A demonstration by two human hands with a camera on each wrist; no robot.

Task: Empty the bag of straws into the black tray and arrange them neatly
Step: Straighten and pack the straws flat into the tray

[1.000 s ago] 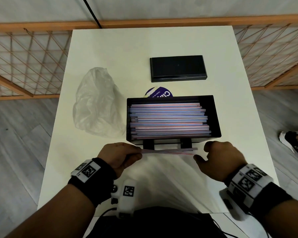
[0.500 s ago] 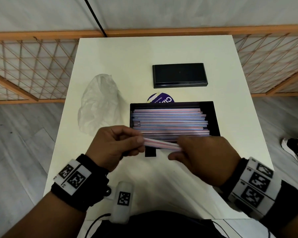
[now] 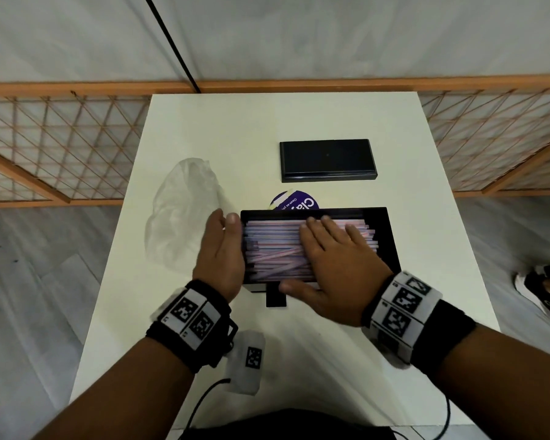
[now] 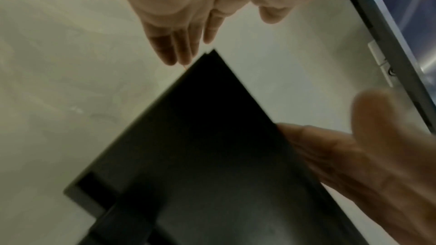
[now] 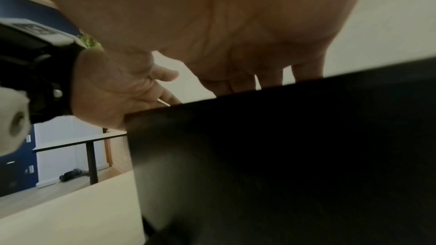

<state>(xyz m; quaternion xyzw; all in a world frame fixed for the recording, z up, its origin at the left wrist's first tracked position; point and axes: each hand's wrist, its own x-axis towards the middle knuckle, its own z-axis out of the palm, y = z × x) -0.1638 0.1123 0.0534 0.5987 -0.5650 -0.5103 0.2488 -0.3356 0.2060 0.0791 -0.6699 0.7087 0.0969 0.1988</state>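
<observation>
1. Head: the pinched straws (image 3: 277,252) now lie in the black tray (image 3: 391,236); right hand (image 3: 337,265) presses flat, left hand (image 3: 221,252) flat against its end. Some cross; tidying remains.
2. Left wrist: fingers straight beside tray.
3. Right wrist: palm spread above tray.

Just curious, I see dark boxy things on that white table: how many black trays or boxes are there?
2. The black tray full of straws sits nearest the person, under both hands. A flat black box lies behind it, farther away. Nothing else black appears on the table.
</observation>
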